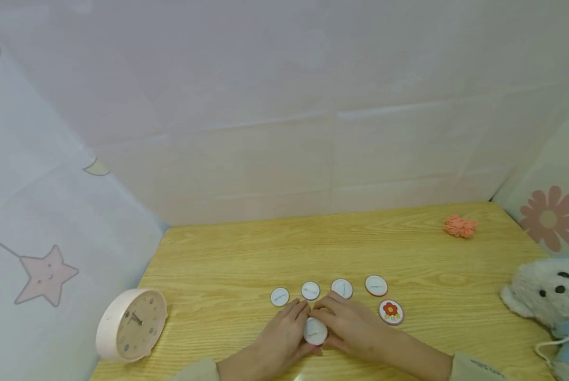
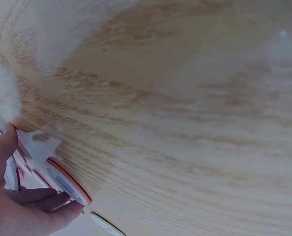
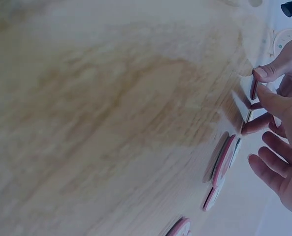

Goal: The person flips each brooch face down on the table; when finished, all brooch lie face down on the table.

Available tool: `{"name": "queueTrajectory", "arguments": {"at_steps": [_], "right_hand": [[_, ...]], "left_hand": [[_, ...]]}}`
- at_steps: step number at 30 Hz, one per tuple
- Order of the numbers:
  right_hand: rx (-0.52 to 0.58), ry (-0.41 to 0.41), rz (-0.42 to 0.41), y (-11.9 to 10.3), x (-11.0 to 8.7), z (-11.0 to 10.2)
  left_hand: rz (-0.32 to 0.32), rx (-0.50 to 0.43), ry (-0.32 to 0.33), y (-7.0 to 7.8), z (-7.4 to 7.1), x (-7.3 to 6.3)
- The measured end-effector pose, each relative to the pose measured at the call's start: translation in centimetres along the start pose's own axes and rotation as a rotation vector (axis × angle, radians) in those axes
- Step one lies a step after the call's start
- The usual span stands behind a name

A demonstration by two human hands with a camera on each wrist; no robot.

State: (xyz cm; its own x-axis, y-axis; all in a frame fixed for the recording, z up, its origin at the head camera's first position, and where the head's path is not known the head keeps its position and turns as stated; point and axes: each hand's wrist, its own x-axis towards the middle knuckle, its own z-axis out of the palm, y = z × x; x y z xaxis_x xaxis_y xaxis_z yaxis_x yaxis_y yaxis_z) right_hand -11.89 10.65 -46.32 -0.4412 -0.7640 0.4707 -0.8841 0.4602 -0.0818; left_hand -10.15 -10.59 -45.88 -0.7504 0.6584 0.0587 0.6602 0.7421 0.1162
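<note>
Between both hands is a round pin-back button badge, its white back and pin turned up toward the head camera. My left hand grips it from the left, fingers bunched at its far edge and thumb at its near side. From the right, my right hand holds the same badge, its fingertips almost meeting the left ones. Just beyond the hands lie more badges with pin backs up, among them one by the right fingers and one at the row's left end. A badge with a red flower lies face up.
A round pale clock stands at the table's left. On the right sits a white plush bear in blue clothes. A bundle of coral yarn lies near the back right corner of the wooden table.
</note>
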Motion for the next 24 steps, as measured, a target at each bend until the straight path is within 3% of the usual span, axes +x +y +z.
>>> {"name": "queueTrajectory", "arguments": {"at_steps": [11, 20, 24], "right_hand": [[0.068, -0.172, 0.149, 0.41, -0.21, 0.04], [0.035, -0.184, 0.121, 0.63, -0.24, 0.53], [0.039, -0.176, 0.125, 0.65, -0.27, 0.59]], "left_hand": [[0.055, -0.03, 0.082, -0.1, 0.29, 0.08], [0.048, 0.007, 0.058, -0.13, 0.2, 0.01], [0.073, 0.001, 0.089, -0.24, 0.18, 0.13]]}}
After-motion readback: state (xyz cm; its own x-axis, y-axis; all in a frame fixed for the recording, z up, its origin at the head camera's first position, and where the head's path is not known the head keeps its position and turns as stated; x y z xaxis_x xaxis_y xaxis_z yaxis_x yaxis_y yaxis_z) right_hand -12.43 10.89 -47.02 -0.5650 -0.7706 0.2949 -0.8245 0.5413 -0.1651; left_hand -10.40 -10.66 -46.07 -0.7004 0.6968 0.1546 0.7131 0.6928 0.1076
